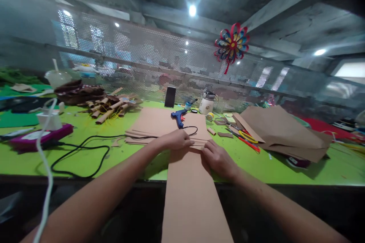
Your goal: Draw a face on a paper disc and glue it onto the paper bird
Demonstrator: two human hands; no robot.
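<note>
A long strip of brown cardboard (191, 197) runs from the green table (85, 159) toward me, past the table's front edge. My left hand (177, 139) lies on its far end, fingers pressed flat and together. My right hand (217, 158) rests on the strip's right side, fingers curled over the fold line. Both hands press the cardboard where it meets a stack of brown sheets (159, 123). A blue glue gun (178, 117) lies on that stack just beyond my hands, its black cord (85, 148) looping left.
Red-and-yellow scissors (248, 139) and crumpled brown paper (282, 131) lie to the right. Cardboard rolls (110, 110), a pink box (40, 136), a white cable (45, 159), a dark phone (170, 97) and a glue bottle (206, 103) sit behind. A paper flower (231, 44) hangs on the mesh fence.
</note>
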